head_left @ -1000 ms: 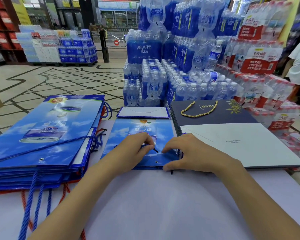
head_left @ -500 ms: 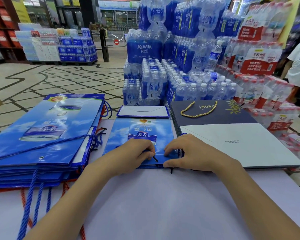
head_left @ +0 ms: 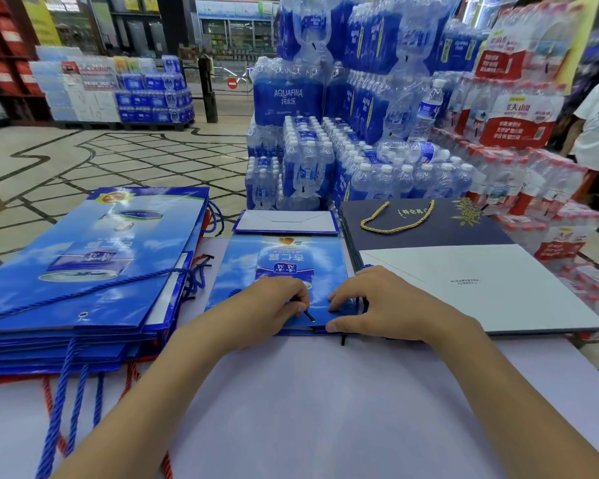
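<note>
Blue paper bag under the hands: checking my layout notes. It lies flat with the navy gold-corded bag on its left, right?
Wrong side. In the head view the blue paper bag lies flat, but the navy gold-corded bag is on its right; the stack of blue bags is on its left.

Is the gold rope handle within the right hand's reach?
Probably yes: the right hand grips the blue bag beside the dark bag, whose gold rope handle lies uncovered on top.
</note>
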Action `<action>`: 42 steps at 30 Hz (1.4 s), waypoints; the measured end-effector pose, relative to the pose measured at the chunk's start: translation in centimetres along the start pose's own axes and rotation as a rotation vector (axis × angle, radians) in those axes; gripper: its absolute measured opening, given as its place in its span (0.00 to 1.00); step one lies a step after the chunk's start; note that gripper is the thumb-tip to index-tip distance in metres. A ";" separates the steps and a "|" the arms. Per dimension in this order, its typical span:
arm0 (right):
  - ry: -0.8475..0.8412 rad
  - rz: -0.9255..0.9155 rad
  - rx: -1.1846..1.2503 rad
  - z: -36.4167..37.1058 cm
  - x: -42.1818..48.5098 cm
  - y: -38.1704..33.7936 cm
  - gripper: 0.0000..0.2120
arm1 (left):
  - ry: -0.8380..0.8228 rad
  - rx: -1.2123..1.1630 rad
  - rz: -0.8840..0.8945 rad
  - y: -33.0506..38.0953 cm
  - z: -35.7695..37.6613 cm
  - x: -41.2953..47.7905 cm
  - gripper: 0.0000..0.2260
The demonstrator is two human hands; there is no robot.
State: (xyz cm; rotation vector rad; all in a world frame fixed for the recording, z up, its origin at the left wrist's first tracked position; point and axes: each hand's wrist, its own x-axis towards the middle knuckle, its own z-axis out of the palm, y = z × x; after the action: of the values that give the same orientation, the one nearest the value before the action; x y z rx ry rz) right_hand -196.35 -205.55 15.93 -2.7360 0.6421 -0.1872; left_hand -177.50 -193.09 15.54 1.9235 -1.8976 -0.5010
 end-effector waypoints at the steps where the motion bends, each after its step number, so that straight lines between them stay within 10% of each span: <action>1: 0.001 -0.002 -0.003 0.0 0.0 -0.1 0.19 | -0.001 0.012 0.005 0.0 0.0 0.0 0.05; 15: 0.239 -0.076 -0.026 0.3 -0.1 0.2 0.26 | 0.144 -0.024 0.125 -0.6 0.0 0.0 0.08; 25: 0.566 -0.185 -0.118 0.5 0.5 -0.7 0.08 | 0.229 0.061 0.199 -1.5 0.0 0.2 0.13; 31: 0.399 -0.091 -0.330 1.5 0.5 -2.1 0.20 | 0.260 0.087 0.240 -2.1 0.7 0.7 0.13; 42: 0.408 -0.051 -0.226 2.1 1.1 -2.0 0.12 | 0.323 0.249 0.247 -2.1 0.9 0.5 0.16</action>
State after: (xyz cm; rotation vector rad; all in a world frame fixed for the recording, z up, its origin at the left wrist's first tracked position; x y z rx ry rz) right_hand -194.15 -203.81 14.71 -2.9574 0.7352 -0.7411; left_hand -176.17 -193.56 13.71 1.7472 -2.0103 0.1186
